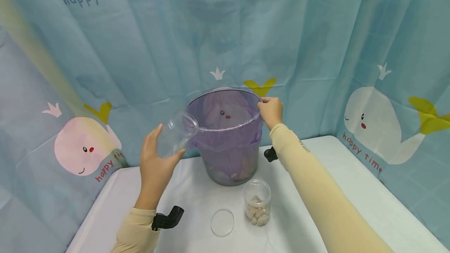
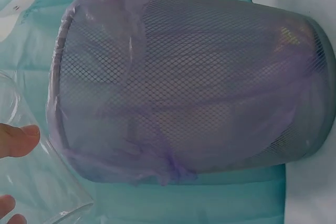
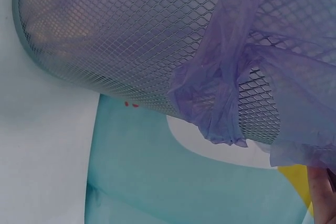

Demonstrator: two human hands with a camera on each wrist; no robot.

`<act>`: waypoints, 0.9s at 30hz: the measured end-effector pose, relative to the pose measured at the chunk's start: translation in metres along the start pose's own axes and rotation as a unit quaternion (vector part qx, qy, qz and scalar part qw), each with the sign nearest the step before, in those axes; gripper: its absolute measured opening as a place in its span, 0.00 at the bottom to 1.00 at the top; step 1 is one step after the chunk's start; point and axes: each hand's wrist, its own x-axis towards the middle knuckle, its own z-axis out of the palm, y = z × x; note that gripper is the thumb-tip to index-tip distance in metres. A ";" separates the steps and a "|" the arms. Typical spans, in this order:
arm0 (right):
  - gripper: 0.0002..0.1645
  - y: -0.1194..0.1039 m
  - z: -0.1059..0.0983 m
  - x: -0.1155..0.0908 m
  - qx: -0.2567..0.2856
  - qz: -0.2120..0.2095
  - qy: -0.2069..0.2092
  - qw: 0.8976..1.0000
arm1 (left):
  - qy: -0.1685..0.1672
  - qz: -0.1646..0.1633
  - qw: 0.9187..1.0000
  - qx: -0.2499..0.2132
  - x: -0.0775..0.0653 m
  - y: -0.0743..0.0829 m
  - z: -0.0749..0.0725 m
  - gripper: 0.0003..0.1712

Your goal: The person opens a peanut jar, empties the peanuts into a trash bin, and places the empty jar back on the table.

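Note:
My left hand [image 1: 159, 167] grips a clear plastic jar [image 1: 175, 136], tilted with its mouth toward the left rim of a mesh wastebasket [image 2: 236, 87]. No contents show inside the jar. A purple plastic bag [image 1: 228, 138] lines the basket and folds down over its rim. On the far right side, my right hand [image 1: 271, 111] pinches the rim and the bag's edge. Only a bit of that hand's fingers [image 3: 321, 192] shows in the right wrist view. Low in the basket, a small yellowish patch [image 2: 290, 38] shows through the mesh; I cannot tell what it is.
On the white table [image 1: 197, 202], in front of the basket, stands a second clear jar [image 1: 257, 202] holding pale lumpy pieces. Beside it lies a clear ring-shaped lid [image 1: 222, 223]. A blue curtain [image 1: 175, 50] with whale prints hangs close behind the basket.

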 end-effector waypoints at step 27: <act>0.22 0.001 -0.002 0.002 0.005 0.002 -0.009 1.000 | -0.003 -0.066 0.998 -0.003 -0.045 -0.017 0.002 0.51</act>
